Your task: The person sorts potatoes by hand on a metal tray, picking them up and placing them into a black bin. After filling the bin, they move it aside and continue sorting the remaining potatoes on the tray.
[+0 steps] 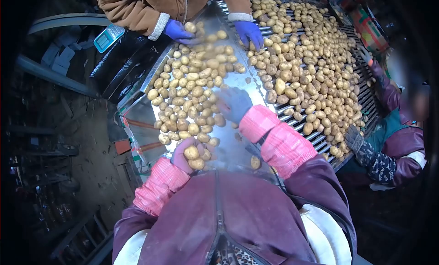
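Many potatoes (194, 89) lie spread over a shiny metal tray (249, 84). My left hand (183, 156), in a pinkish glove, is curled round several potatoes at the near edge of the pile. Farther right, my right hand (234, 104), in a grey-blue glove, reaches over the right side of the pile against some potatoes; its fingers are blurred, so whether it grips one cannot be made out. A lone potato (255, 162) rests on the metal near my body.
A roller rack (299, 127) to the right bears many more potatoes. Across the tray, a person in a brown jacket has purple-gloved hands (180, 32) at the potatoes. Another person's gloved hand (353, 138) is at the rack's right edge. A blue calculator-like object (109, 37) lies upper left.
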